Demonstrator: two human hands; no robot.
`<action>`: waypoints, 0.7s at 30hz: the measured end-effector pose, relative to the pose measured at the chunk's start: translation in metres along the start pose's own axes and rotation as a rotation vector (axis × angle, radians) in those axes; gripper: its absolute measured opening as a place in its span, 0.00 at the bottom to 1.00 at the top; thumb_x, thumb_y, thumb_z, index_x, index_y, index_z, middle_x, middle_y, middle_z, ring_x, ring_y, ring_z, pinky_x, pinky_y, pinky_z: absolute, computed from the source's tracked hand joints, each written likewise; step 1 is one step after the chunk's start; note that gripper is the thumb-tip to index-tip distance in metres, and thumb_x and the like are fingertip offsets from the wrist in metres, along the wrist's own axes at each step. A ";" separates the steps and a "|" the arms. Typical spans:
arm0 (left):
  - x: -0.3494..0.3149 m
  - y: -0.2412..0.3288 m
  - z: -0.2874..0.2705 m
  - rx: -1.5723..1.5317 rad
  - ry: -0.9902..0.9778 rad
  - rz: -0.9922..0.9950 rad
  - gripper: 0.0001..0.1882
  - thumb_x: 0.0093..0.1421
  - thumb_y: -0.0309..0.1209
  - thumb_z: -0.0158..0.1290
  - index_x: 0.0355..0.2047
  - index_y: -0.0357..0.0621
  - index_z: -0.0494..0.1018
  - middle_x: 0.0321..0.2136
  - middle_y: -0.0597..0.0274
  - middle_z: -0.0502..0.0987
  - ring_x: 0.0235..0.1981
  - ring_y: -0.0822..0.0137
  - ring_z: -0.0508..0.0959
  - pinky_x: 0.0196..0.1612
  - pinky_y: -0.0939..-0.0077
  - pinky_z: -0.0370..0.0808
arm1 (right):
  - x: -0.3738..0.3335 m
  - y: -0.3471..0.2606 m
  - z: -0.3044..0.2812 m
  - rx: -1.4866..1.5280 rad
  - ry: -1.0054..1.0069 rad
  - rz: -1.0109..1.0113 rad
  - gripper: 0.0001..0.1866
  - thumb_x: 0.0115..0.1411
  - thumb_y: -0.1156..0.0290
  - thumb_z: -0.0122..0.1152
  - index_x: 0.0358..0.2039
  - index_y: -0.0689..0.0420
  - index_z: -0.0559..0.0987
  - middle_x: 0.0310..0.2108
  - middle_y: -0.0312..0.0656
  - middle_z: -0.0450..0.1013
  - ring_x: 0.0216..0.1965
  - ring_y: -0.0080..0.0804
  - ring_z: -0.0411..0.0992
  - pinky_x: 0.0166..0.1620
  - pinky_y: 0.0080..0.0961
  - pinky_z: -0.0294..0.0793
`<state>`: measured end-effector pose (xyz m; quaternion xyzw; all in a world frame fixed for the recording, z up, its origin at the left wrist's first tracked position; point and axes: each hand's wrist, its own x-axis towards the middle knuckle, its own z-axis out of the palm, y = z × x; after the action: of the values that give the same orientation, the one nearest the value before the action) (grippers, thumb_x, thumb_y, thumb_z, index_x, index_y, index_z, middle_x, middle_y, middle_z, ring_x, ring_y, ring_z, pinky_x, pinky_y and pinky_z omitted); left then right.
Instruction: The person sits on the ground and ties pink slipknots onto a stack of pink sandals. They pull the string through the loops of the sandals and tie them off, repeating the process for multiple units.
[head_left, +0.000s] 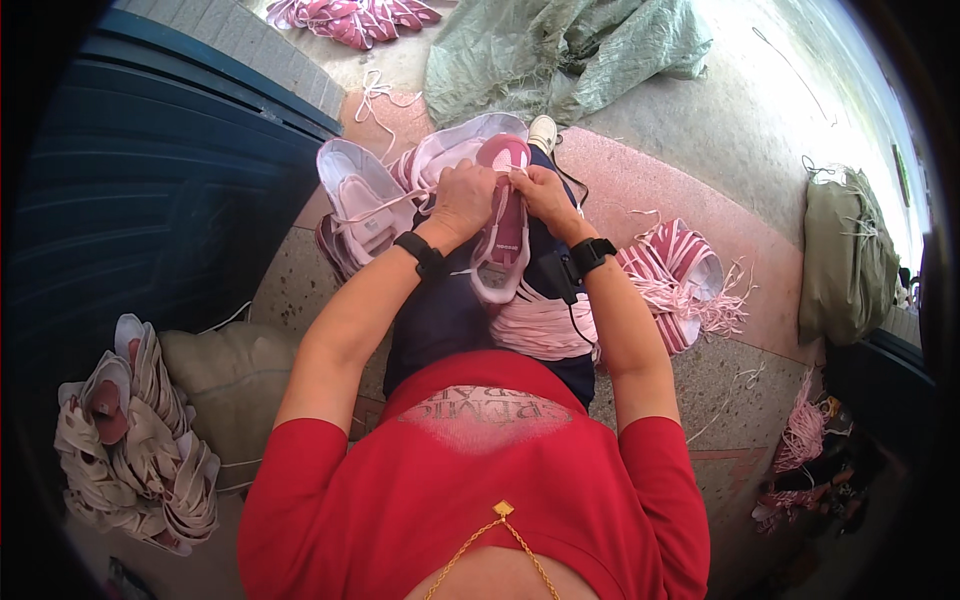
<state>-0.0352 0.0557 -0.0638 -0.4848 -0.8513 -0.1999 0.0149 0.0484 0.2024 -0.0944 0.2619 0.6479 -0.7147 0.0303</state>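
Note:
A pink and white shoe upper (502, 248) lies lengthwise over my dark trousers, its pink tongue at the far end. My left hand (466, 202) is closed on the upper's left edge near the tongue. On the other side, my right hand (546, 200) pinches a thin white shoelace (516, 170) against the upper; its fingertips are partly hidden. Below, a thick bundle of pale pink laces (545, 325) rests across my lap by the right forearm. More white and pink uppers (362, 205) are stacked just left of my left hand.
Striped pink uppers with loose laces (675, 275) lie to the right. A green woven sack (565, 60) spreads ahead, and a full olive sack (848, 255) stands far right. A dark blue door (160, 190) flanks the left, above a cushion (230, 375) and piled beige uppers (135, 445).

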 end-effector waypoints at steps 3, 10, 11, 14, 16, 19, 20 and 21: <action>0.002 0.000 0.004 -0.069 0.001 -0.131 0.08 0.54 0.32 0.50 0.22 0.44 0.74 0.20 0.56 0.75 0.28 0.55 0.74 0.33 0.61 0.67 | -0.005 -0.004 0.001 0.027 -0.026 0.001 0.13 0.60 0.62 0.53 0.24 0.57 0.73 0.16 0.27 0.63 0.18 0.14 0.58 0.21 0.16 0.57; -0.013 0.012 -0.006 -0.029 0.097 0.003 0.11 0.53 0.39 0.54 0.28 0.43 0.74 0.21 0.53 0.75 0.24 0.54 0.74 0.30 0.59 0.69 | -0.022 -0.008 0.006 -0.190 0.291 -0.188 0.15 0.57 0.64 0.54 0.28 0.65 0.77 0.19 0.43 0.72 0.21 0.26 0.69 0.27 0.25 0.67; -0.017 0.018 -0.011 -0.054 0.090 0.015 0.12 0.52 0.38 0.55 0.30 0.42 0.73 0.22 0.51 0.75 0.26 0.51 0.75 0.31 0.57 0.70 | -0.029 -0.008 0.008 -0.226 0.273 -0.180 0.14 0.56 0.64 0.54 0.28 0.65 0.77 0.20 0.46 0.72 0.22 0.31 0.70 0.29 0.28 0.68; -0.011 0.016 -0.017 -0.140 -0.156 -0.120 0.14 0.51 0.36 0.55 0.33 0.39 0.70 0.25 0.46 0.75 0.30 0.46 0.75 0.34 0.53 0.71 | -0.042 -0.017 0.019 -0.378 0.209 -0.191 0.14 0.54 0.65 0.53 0.30 0.63 0.78 0.22 0.53 0.73 0.25 0.42 0.74 0.32 0.35 0.71; -0.001 0.013 -0.017 -0.194 -0.311 -0.189 0.13 0.50 0.34 0.54 0.33 0.38 0.69 0.26 0.44 0.75 0.32 0.44 0.76 0.36 0.52 0.71 | -0.041 -0.012 0.028 -0.550 0.168 -0.241 0.13 0.53 0.65 0.53 0.30 0.62 0.78 0.23 0.56 0.73 0.28 0.49 0.74 0.33 0.40 0.72; 0.002 0.003 -0.015 -0.242 -0.391 -0.176 0.11 0.49 0.31 0.52 0.32 0.38 0.69 0.26 0.41 0.75 0.33 0.43 0.75 0.36 0.52 0.71 | -0.040 -0.009 0.041 -0.792 0.291 -0.237 0.13 0.54 0.63 0.53 0.27 0.59 0.78 0.24 0.53 0.74 0.31 0.52 0.74 0.35 0.44 0.72; 0.002 0.000 -0.013 -0.231 -0.384 -0.172 0.11 0.49 0.31 0.51 0.31 0.38 0.69 0.26 0.41 0.75 0.33 0.43 0.75 0.37 0.53 0.71 | -0.039 -0.010 0.045 -0.865 0.322 -0.225 0.12 0.54 0.63 0.54 0.27 0.59 0.78 0.24 0.52 0.74 0.31 0.51 0.74 0.35 0.44 0.72; 0.002 -0.001 -0.013 -0.224 -0.380 -0.166 0.11 0.49 0.31 0.51 0.31 0.38 0.70 0.26 0.41 0.75 0.33 0.43 0.75 0.37 0.53 0.71 | -0.039 -0.009 0.048 -0.899 0.336 -0.234 0.12 0.55 0.63 0.54 0.26 0.59 0.78 0.24 0.51 0.74 0.30 0.50 0.74 0.34 0.43 0.73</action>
<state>-0.0392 0.0522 -0.0523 -0.4406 -0.8483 -0.1989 -0.2162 0.0623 0.1469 -0.0685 0.2602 0.9131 -0.3107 -0.0451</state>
